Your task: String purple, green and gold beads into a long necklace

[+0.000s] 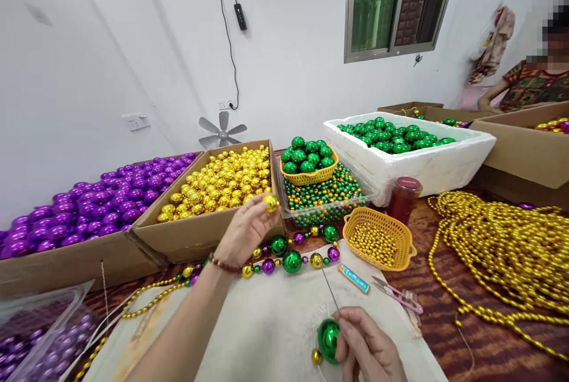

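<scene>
My left hand (251, 223) is raised in front of the box of gold balls, its fingertips closed on a shiny gold ball (271, 203). Low at the right, my right hand (367, 343) pinches a long thin needle (331, 291) that points up and to the left. A large green ball (328, 339) rests against its fingers, with a small gold bead (316, 356) beside it and clear thread around. Beyond the hands, a strand of green, purple and gold beads (292, 262) lies curved on the white cloth (249, 317).
Cardboard boxes hold purple balls (111, 198) and gold balls (222, 180). A yellow basket (402, 234) of small gold beads, pink-handled snips (402, 296) and a heap of gold bead strings (502, 252) lie to the right. Behind stands a white foam box (413, 163). Another person (533, 83) sits far right.
</scene>
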Available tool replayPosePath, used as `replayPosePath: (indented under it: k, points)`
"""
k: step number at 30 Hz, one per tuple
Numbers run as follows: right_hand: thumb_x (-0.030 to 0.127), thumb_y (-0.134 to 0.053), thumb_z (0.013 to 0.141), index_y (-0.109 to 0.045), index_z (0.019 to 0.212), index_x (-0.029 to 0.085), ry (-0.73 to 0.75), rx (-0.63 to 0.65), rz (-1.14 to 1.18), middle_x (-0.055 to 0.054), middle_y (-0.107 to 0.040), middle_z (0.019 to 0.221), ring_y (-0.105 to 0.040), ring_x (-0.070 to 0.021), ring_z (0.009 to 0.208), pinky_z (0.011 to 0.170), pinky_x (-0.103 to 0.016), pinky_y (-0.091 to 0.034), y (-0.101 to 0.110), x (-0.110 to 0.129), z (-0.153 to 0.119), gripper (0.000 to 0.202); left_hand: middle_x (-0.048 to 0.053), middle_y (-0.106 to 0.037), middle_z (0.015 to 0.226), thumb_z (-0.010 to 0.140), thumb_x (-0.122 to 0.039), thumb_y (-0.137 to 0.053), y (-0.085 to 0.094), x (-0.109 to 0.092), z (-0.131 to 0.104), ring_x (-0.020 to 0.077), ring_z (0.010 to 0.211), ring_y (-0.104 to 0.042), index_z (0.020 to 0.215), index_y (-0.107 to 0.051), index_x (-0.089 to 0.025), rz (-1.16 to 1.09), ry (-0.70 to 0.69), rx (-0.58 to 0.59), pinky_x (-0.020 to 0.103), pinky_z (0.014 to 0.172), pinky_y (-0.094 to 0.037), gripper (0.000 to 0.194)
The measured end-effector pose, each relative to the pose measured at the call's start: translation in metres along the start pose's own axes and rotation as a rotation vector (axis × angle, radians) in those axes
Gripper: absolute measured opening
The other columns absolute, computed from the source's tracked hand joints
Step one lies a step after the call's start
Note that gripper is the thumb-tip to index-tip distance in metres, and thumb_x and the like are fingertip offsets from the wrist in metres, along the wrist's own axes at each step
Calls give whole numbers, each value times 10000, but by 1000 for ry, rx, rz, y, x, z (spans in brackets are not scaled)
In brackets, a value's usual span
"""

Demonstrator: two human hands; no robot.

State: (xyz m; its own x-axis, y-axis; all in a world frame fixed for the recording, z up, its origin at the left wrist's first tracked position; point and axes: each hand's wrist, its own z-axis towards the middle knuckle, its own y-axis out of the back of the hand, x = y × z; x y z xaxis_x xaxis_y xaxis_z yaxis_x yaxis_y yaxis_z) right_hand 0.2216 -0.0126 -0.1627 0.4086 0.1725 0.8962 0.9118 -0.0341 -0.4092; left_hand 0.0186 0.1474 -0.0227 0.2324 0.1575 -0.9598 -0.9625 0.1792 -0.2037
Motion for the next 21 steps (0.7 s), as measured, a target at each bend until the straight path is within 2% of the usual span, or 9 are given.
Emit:
replayPosePath:
  k: [2,5,8,13,18,21]
  points:
    - [577,-594,829,-587,1039,162,74,12,-1,-8,-585,665,-552,-100,432,334,-140,-344,-1,1,-3,465,99,-627,1109,838,-282,-614,-21,15,-36,196,948,-628,1171,-585,-197,-23,44,40,333,821,-518,345]
    - [521,-573,866,-585,1066,144,133,31,-4,-71,-634,760,-653,-181,638,430,-198,-461,1,-2,-10,427,87,-586,1167,827,-247,-640,-44,38,-79,200,1025,-583,1215,-582,-227,146,-7,37,307,873,-490,393]
    - [488,-534,903,-596,961,132,101,34,-63,-95,-653,765,-669,-193,660,446,-194,-443,6,-9,-17,366,63,-562,1161,819,-204,-654,-54,52,-107,184,1028,-573,1275,-508,-286,187,-54,11,307,897,-475,486]
    - [484,-491,928,-587,989,154,120,18,-191,-55,-628,751,-586,-115,494,367,-152,-298,14,-21,-26,350,71,-580,1127,797,-172,-672,-50,63,-123,201,1028,-569,1115,-604,-255,293,-175,-59,315,892,-471,336]
    - [485,-482,930,-588,988,151,130,66,-192,-87,-651,787,-608,-135,541,366,-156,-298,12,-27,-30,355,95,-576,1198,828,-173,-631,-42,65,-129,243,1110,-548,1198,-603,-264,333,-199,-85,375,952,-456,382]
    - [474,-475,936,-588,958,151,155,60,-222,-84,-660,770,-606,-127,524,372,-166,-307,10,-29,-33,343,93,-586,1193,829,-171,-630,-40,64,-131,240,1111,-551,1177,-625,-259,346,-211,-102,378,967,-448,360]
